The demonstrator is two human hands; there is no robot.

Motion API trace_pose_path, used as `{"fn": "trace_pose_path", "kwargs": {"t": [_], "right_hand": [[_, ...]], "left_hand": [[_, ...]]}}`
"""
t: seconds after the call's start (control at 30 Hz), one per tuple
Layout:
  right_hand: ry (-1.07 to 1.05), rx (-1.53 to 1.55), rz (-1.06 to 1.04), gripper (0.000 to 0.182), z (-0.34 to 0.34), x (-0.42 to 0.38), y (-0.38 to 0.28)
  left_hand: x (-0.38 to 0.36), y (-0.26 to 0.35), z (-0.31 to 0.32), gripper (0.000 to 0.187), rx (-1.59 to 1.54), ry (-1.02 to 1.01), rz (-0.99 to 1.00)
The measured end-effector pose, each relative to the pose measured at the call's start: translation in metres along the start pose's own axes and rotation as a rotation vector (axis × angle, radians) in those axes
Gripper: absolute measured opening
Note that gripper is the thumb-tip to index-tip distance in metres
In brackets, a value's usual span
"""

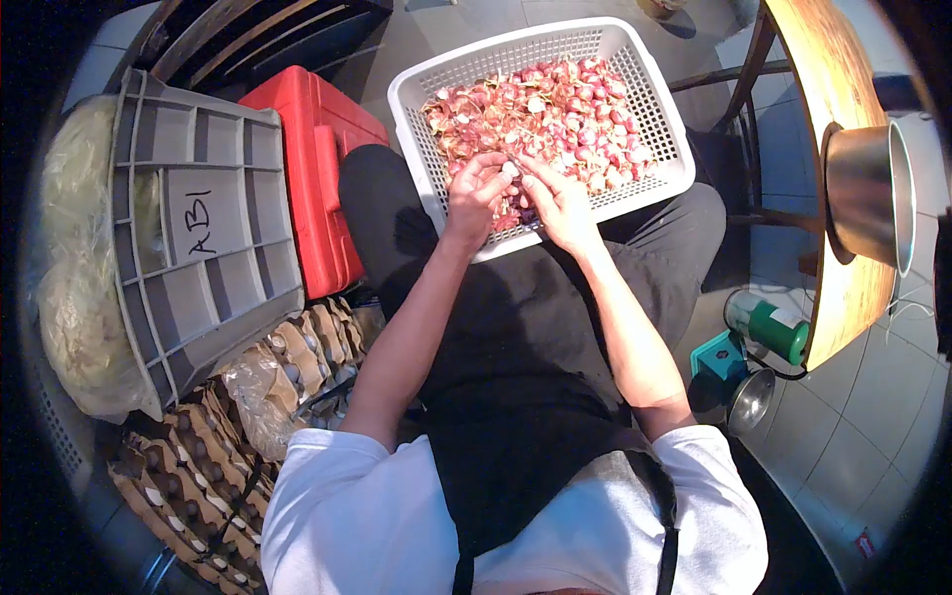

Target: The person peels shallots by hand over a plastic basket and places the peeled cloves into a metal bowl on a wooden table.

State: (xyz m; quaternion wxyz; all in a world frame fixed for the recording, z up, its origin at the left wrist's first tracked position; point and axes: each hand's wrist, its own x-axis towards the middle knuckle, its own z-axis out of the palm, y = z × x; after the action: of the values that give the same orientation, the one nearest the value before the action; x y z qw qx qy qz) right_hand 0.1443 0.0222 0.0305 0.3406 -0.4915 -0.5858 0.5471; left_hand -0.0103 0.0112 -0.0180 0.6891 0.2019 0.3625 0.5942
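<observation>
shallots (597, 112), round, papery | latticed plastic basket (666, 149) | hands (474, 198): left (474, 198) pinching pale bulb (510, 170), right (563, 206) curled, grip unclear

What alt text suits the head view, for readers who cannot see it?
The left hand and right hand meet at a pale piece over a white basket of shallots on a person's lap. At left, a red box and grey crate; at right, a pot.

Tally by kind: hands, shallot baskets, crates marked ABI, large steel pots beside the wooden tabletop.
Hands: 2
Shallot basket: 1
Crate marked ABI: 1
Large steel pot: 1
Total: 5
</observation>
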Motion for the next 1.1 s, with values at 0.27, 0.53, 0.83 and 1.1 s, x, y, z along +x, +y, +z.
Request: {"fn": "trace_pose_path", "kwargs": {"t": [0.27,0.53,0.83,1.1], "right_hand": [[0.002,0.084,0.061,0.034,-0.003,0.0,-0.004],[0.046,0.113,0.111,0.033,-0.005,0.003,0.004],[0.07,0.054,0.023,0.033,0.0,0.003,0.006],[0.03,0.089,0.072,0.033,-0.002,0.002,0.004]], "left_hand": [[-0.001,0.002,0.001,0.023,0.023,-0.058,-0.073],[-0.001,0.001,0.001,0.023,-0.009,-0.053,-0.053],[-0.003,0.002,0.003,0.027,0.033,-0.088,-0.037],[-0.002,0.002,0.004,0.027,0.152,0.012,-0.072]]}}
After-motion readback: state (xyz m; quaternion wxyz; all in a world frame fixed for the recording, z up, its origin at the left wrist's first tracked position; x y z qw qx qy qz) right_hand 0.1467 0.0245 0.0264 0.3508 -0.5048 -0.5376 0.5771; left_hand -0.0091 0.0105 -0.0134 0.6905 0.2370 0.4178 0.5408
